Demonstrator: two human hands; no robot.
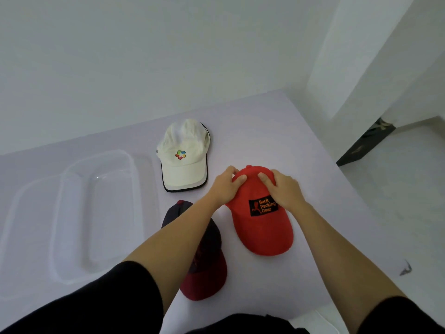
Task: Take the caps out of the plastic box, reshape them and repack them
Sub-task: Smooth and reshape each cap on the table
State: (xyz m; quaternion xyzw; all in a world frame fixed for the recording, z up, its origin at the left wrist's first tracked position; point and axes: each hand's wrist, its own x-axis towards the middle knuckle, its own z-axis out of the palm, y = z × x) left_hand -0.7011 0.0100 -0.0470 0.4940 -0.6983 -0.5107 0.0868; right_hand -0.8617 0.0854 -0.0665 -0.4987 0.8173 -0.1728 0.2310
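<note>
A red cap (261, 227) with a black "Back Packing Gear" patch lies on the white table, brim toward me. My left hand (225, 185) grips the left side of its crown, thumb on top. My right hand (281, 189) grips the right side of the crown, thumb pressing the top. A white cap (184, 155) with a coloured logo lies further back. A dark navy cap with a maroon brim (207, 268) lies near me, partly hidden under my left forearm. The clear plastic box (96, 213) stands at the left with nothing visible inside.
The table's (277, 131) right edge runs diagonally past the red cap, with white floor beyond. A clear lid or second tray (26, 237) lies under or beside the box at far left. A white wall rises behind the table.
</note>
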